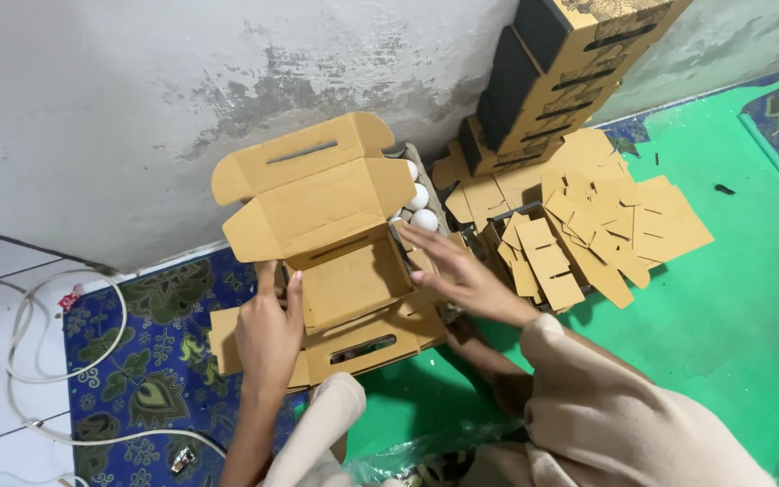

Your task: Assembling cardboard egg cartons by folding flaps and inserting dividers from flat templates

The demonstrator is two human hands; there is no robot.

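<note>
I see open box on floor by wall, between my hands. Left hand flat against box's left side, fingers up, gripping nothing. Right hand open, palm down, fingers stretched over box's right edge toward white eggs just behind it. Loose cardboard inserts heaped right of hand. Dark box stack leans on wall. White cable far left.

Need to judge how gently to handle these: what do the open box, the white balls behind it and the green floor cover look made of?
Box: brown corrugated-looking cardboard, matte, with die-cut slots. Balls: smooth, white, hard-looking; possibly eggs, unclear. Floor cover: flat green mat, matte, likely plastic or fabric.
</note>
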